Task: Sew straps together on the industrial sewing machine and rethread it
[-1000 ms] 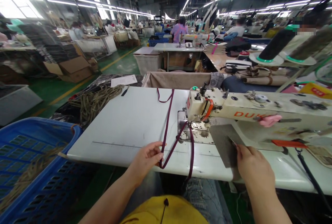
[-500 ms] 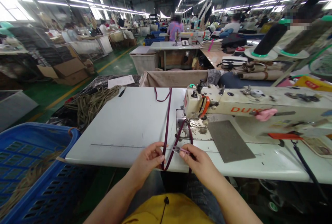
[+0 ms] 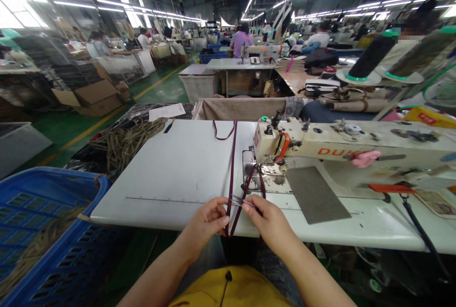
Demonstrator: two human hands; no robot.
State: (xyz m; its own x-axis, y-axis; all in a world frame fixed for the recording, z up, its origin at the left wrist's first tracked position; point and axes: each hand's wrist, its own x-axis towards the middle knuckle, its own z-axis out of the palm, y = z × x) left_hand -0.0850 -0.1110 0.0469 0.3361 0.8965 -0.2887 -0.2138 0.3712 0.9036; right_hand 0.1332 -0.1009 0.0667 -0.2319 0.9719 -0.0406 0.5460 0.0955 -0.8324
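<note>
A narrow maroon strap (image 3: pixel 232 164) runs down the white sewing table and loops at the front edge, then rises toward the sewing machine's needle area. My left hand (image 3: pixel 210 217) is closed, pinching the strap near the table's front edge. In my right hand (image 3: pixel 265 214) is a small pair of thread snips (image 3: pixel 236 200), its blades pointing left and reaching the strap beside my left fingertips. Whether the blades touch the strap I cannot tell. The sewing machine (image 3: pixel 302 143) stands to the right, with a second length of strap under its presser foot.
A grey-brown flat panel (image 3: pixel 317 195) lies on the table right of the needle area. At the left stand a blue basket (image 3: pixel 71 179) and a heap of khaki cords (image 3: pixel 133 143). A cloth-lined bin (image 3: pixel 242 107) borders the table's far edge. Other people work further back.
My right hand has moved slightly left, bringing the snips' blades up to the strap by my left fingers. My left hand still pinches the strap in nearly the same place.
</note>
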